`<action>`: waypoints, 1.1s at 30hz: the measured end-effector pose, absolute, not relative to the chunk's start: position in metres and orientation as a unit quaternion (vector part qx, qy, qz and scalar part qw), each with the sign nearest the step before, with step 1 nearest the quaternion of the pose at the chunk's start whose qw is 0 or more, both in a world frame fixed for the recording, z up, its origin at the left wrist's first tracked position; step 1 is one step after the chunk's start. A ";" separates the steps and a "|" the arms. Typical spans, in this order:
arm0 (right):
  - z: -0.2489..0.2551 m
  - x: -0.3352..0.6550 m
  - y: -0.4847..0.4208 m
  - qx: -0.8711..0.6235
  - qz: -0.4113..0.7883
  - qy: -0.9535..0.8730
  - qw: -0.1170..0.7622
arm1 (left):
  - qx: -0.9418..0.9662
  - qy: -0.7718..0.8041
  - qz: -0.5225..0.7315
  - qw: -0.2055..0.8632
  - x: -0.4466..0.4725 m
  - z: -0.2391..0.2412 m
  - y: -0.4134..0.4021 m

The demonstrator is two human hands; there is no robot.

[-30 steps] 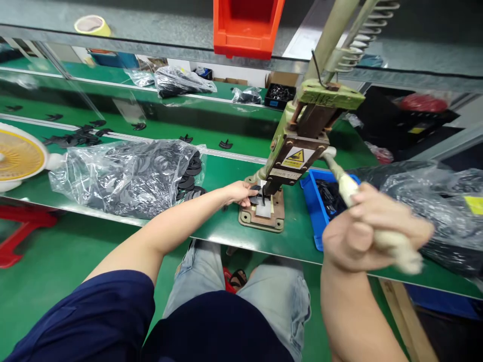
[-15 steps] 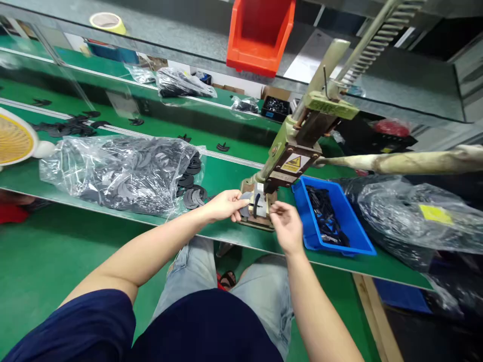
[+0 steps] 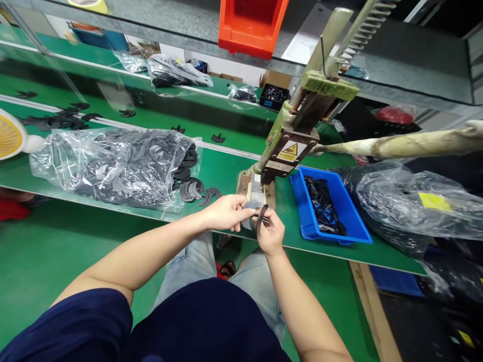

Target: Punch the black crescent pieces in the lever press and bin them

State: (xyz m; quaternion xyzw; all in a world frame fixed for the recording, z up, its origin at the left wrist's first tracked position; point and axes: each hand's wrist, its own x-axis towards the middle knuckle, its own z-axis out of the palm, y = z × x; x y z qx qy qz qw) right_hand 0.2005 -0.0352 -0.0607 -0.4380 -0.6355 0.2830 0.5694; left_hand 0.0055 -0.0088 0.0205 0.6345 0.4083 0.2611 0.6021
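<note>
Nearest, at the front edge of the green worktop (image 3: 222, 171), both hands met over one small job: L hand (image 3: 228, 208) had thumb & fingers drawn nearly together, pinching a thin flat grey piece (image 3: 247, 222); R hand (image 3: 272, 234) had fingers curled in w/ tips close together, gripping a curved black strip (image 3: 261, 218) right beside it. Couldn't tell if piece & strip were joined, as fingertips hid the contact. Both sat just in front of the brown metal base plate (image 3: 269, 196) of a hand press (image 3: 290, 151), painted green w/ a yellow warning label; ram was up, clear of the base. Step in hand, as far as I'd judge: two-handed handling of piece + strip, away from the press. Next move prob. called for a steady L pinch & a careful R turn or pull, w/o bending the thin grey stuff. R of the base, near but apart, was a rectangular blue plastic bin (image 3: 313, 235) w/ black parts in it; L, a clear plastic bag (image 3: 101, 166) of dark pcs, w/ loose grey crescents (image 3: 190, 191) by its mouth. Farther up, the long off-white wrapped lever (image 3: 407, 143) stuck out R, no hand on it; above/behind, an orange-red plastic bin (image 3: 249, 42) on the grey shelf.
</note>
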 end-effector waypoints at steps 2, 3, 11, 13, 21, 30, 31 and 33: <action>-0.059 0.203 -0.039 -0.438 0.265 -0.644 0.568 | 0.623 0.401 0.255 0.622 0.009 0.022 -0.009; -0.057 0.204 -0.040 -0.437 0.256 -0.649 0.567 | 0.613 0.397 0.250 0.635 0.010 0.022 -0.009; -0.031 0.218 -0.041 -0.428 0.197 -0.724 0.504 | 0.610 0.407 0.246 0.634 0.005 0.026 -0.001; -0.026 0.223 -0.041 -0.421 0.171 -0.745 0.488 | 0.642 0.426 0.294 0.565 0.000 0.026 -0.002; -0.026 0.226 -0.040 -0.395 0.111 -0.791 0.455 | 0.807 0.378 0.363 0.273 0.006 0.024 -0.018; -0.025 0.225 -0.048 -0.366 0.084 -0.806 0.457 | 0.734 0.418 0.335 0.417 0.014 0.015 -0.017; -0.025 0.225 -0.049 -0.364 0.085 -0.805 0.461 | 0.725 0.413 0.329 0.441 0.014 0.014 -0.016; -0.026 0.227 -0.052 -0.366 0.088 -0.798 0.472 | 0.700 0.404 0.335 0.484 0.014 0.012 -0.015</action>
